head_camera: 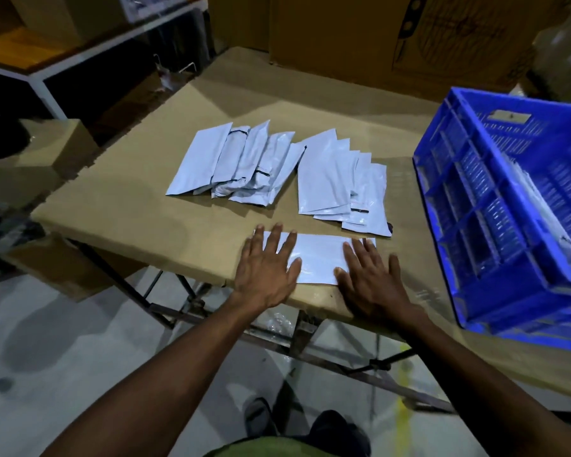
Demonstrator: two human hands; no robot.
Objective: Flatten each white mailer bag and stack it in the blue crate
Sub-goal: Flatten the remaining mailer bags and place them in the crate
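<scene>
One white mailer bag (318, 257) lies flat near the front edge of the cardboard-covered table (139, 206). My left hand (267, 270) presses its left end with spread, straight fingers. My right hand (370, 278) presses its right end the same way. Behind it, two fanned groups of white mailer bags lie on the table: a left group (234, 163) and a right group (340, 179). The blue crate (495, 258) stands at the table's right side, with some white bags (541, 209) leaning inside it.
Large cardboard boxes (360, 31) stand behind the table. A white-framed shelf (89, 51) is at the back left and a smaller box (47, 150) at the left. The table's metal legs (277, 328) and the grey floor show below the front edge.
</scene>
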